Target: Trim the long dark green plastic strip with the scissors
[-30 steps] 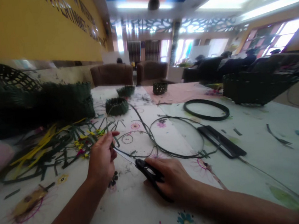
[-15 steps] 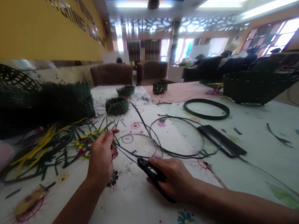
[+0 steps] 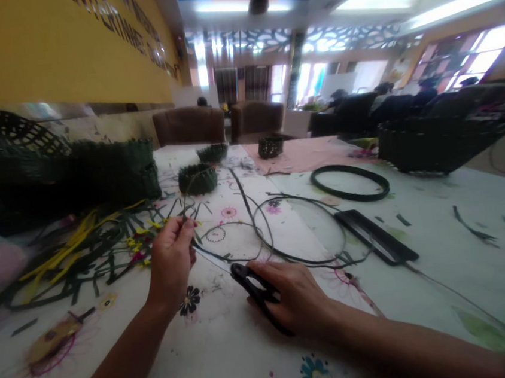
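My left hand (image 3: 172, 259) is closed in a pinch around a thin dark green strip (image 3: 184, 203), which rises from the fingertips. My right hand (image 3: 292, 290) grips scissors (image 3: 242, 274) by their black handles. The blades point up and left, with their tip close beneath my left fingers. Whether the blades touch the strip, I cannot tell. Loose coils of green strip (image 3: 308, 264) lie on the table beyond both hands.
Left of my hands is a heap of green and yellow strips (image 3: 76, 249). Small woven baskets (image 3: 197, 180) stand farther back, larger dark baskets (image 3: 432, 143) at both sides. A green ring (image 3: 351, 198) and a black rectangular frame (image 3: 375, 239) lie right. Chairs (image 3: 189, 126) stand behind.
My left hand has turned slightly, its thumb now pressed more upright against the fingers. The green strip beyond has shifted a little. The scissors have hardly moved.
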### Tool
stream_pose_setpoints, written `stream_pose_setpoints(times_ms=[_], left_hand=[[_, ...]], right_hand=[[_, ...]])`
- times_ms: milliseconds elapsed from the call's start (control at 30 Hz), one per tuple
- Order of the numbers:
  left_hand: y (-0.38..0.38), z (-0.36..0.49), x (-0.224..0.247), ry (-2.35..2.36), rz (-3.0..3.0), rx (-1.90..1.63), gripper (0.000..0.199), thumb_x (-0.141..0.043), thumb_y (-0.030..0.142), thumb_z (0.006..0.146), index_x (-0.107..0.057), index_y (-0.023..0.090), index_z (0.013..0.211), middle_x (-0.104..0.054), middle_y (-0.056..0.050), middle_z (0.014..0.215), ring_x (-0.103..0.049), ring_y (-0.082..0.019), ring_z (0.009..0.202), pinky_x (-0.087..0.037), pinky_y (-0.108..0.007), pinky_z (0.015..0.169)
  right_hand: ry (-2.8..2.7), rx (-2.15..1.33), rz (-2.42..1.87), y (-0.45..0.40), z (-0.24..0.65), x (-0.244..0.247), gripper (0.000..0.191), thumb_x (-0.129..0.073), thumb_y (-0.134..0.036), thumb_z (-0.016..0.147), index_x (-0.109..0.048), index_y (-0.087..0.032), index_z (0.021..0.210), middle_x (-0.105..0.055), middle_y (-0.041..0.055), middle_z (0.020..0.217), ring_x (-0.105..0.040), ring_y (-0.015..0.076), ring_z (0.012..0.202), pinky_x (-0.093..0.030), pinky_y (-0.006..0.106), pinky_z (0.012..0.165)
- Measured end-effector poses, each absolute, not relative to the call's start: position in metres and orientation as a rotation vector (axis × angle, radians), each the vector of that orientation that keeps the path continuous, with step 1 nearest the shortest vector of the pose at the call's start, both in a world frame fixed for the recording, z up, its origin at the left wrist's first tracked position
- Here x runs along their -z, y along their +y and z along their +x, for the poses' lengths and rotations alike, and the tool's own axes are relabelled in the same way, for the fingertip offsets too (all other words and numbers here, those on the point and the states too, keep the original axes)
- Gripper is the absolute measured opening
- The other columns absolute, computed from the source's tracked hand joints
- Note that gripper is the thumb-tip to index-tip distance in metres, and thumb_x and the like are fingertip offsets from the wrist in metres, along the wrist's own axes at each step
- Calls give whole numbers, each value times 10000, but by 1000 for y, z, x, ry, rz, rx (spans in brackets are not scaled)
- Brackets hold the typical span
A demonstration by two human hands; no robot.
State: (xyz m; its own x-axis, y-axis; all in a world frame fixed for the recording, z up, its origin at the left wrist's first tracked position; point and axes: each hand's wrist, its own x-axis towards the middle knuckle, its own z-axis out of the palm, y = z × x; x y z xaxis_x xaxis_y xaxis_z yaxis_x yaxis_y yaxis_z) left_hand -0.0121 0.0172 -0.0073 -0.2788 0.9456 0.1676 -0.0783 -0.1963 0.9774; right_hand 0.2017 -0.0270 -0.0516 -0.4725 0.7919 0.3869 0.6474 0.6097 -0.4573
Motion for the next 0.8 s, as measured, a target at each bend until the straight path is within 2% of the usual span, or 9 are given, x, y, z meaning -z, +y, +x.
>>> stream_pose_setpoints(times_ms=[200,400,633,800], left_hand=[[18,-10,12,1195,1097,-1599,239,-690,404,776,-586,197,836,-445,60,653,-285,-23,370,-220,-167,326],[18,-8,10,1142,1049,-1590,231,-698,356,747,-570,180,825,-460,60,677,-338,-32,377,-273,-174,314],[15,-6,6,1095,971,-1606,217,-696,323,756,-543,182,819,-484,59,688,-367,-34,388,-293,-170,333],[14,-4,7,1055,1001,-1652,182,-673,323,796,-557,187,825,-461,58,657,-370,-43,402,-307,-177,352]], right_hand=[[-2309,-126,-1175,-28,201,54,428,-621,-302,809,-628,-170,1216,-701,73,833,-627,197,688,-418,279,625],[-2284,-102,-1143,-26,202,56,427,-614,-300,820,-637,-144,1217,-714,87,854,-636,202,685,-418,283,625],[-2206,-380,-1090,-27,201,52,333,-608,-277,815,-683,-161,1118,-731,69,827,-646,168,670,-437,237,616],[-2130,-649,-1060,-32,200,41,172,-630,-257,791,-684,-160,923,-641,18,728,-541,126,620,-393,215,585]])
